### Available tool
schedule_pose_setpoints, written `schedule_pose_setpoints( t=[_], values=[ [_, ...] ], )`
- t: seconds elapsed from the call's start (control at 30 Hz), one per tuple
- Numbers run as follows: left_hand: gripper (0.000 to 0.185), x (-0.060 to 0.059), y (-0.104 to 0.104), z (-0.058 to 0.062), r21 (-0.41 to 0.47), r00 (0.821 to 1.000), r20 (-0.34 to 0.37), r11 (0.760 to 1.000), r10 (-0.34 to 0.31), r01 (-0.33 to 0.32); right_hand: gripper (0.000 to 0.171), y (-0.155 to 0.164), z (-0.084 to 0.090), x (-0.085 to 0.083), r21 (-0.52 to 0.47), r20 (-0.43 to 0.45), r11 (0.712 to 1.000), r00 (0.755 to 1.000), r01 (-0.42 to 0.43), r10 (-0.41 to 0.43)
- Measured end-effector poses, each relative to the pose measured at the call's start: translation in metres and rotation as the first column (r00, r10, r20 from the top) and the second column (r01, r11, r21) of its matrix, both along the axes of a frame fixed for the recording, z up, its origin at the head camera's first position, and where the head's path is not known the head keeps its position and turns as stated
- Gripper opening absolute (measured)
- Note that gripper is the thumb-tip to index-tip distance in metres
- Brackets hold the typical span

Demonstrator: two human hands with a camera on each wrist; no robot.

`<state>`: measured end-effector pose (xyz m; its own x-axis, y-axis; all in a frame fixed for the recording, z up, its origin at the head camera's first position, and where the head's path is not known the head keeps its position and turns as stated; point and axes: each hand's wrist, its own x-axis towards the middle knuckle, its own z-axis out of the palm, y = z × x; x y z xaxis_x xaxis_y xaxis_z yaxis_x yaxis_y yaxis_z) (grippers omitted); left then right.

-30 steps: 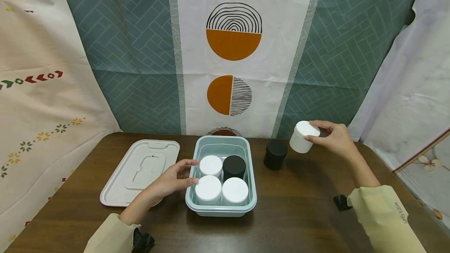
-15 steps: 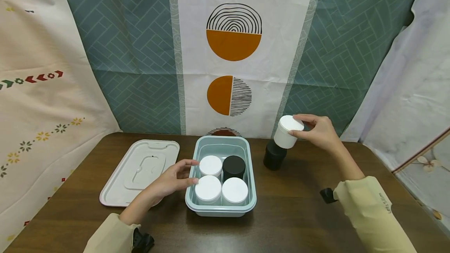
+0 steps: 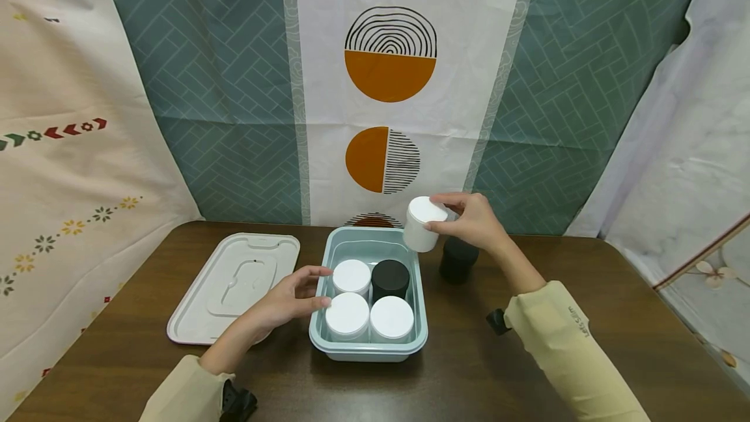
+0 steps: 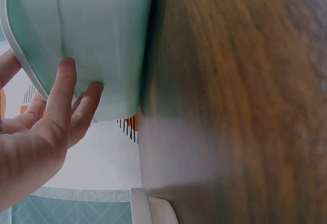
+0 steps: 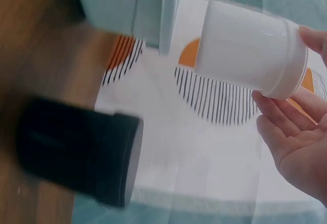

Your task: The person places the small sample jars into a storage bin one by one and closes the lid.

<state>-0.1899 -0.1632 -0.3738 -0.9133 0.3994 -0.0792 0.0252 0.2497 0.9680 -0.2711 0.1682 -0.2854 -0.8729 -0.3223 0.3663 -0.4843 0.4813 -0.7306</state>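
Observation:
A pale blue plastic tub (image 3: 420, 344) contains three white-lidded jars, among them a front left jar (image 3: 347, 315), and one black jar (image 3: 390, 279). My left hand (image 3: 291, 295) holds the tub's left rim, with thumb and index finger over the edge. In the left wrist view, other fingers (image 4: 64, 89) rest against the tub's outer wall. My right hand (image 3: 471, 217) pinches a white jar (image 5: 242, 45) by its lid, raised beside the tub's back right corner and slightly tilted. Below that hand, a second black jar (image 3: 458, 259) stands on the table, partly covered in the head view.
A white lid (image 3: 234, 288) lies flat on the wooden table (image 3: 486, 370), left of the tub. Patterned cloths (image 3: 234, 83) hang behind the table and along both sides.
My right hand has carried the white jar leftward, over the standing black jar, to the tub's back right corner. My left hand and the tub have stayed put.

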Motion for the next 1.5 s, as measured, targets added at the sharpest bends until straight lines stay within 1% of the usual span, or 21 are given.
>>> schedule_pose_setpoints(
  t=[0.17, 0.27, 0.43, 0.53, 0.77, 0.87, 0.97, 1.13, 1.3, 1.5],
  values=[
    [0.056, 0.0, 0.0, -0.001, -0.001, 1.0, -0.004, 1.0, -0.001, 0.001, 0.046, -0.022, -0.005, -0.003, -0.014, 0.005, 0.999, 1.0, -0.03, 0.03],
    [0.055, 0.0, 0.0, -0.001, -0.003, 1.0, -0.005, 1.0, -0.001, 0.001, 0.046, -0.032, -0.01, -0.004, -0.018, -0.009, 0.999, 0.999, -0.045, 0.045],
    [0.055, 0.0, 0.0, -0.001, -0.006, 1.0, -0.005, 1.0, 0.009, -0.009, 0.047, -0.043, -0.02, -0.007, 0.016, -0.06, 0.999, 0.997, -0.052, 0.053],
    [0.055, 0.0, 0.0, -0.001, -0.008, 1.0, -0.007, 1.0, 0.01, -0.01, 0.047, -0.046, -0.028, -0.008, 0.032, -0.082, 0.998, 0.995, -0.05, 0.052],
    [0.056, -0.001, 0.001, -0.002, -0.001, 1.0, -0.007, 1.0, 0.003, -0.003, 0.048, -0.045, -0.046, -0.012, 0.086, -0.088, 0.995, 0.994, -0.051, 0.058],
    [0.057, -0.001, 0.001, -0.002, -0.001, 1.0, -0.004, 1.0, 0.005, -0.005, 0.047, -0.045, -0.051, -0.013, 0.098, -0.079, 0.994, 0.995, -0.051, 0.059],
    [0.058, -0.001, 0.001, -0.001, -0.006, 1.0, -0.001, 1.0, 0.011, -0.011, 0.046, -0.045, -0.055, -0.014, 0.135, -0.082, 0.99, 0.995, -0.043, 0.054],
    [0.058, 0.0, 0.001, -0.002, -0.007, 1.0, -0.006, 1.0, 0.009, -0.009, 0.045, -0.047, -0.059, -0.014, 0.234, -0.076, 0.972, 0.996, -0.017, 0.036],
    [0.058, 0.0, 0.001, -0.002, -0.011, 1.0, -0.005, 1.0, 0.013, -0.013, 0.045, -0.054, -0.059, -0.014, 0.332, -0.079, 0.943, 0.996, -0.004, 0.032],
    [0.058, 0.0, 0.001, -0.001, -0.008, 1.0, 0.003, 1.0, 0.02, -0.02, 0.046, -0.061, -0.054, -0.013, 0.395, -0.069, 0.919, 0.997, -0.003, 0.033]
  ],
)
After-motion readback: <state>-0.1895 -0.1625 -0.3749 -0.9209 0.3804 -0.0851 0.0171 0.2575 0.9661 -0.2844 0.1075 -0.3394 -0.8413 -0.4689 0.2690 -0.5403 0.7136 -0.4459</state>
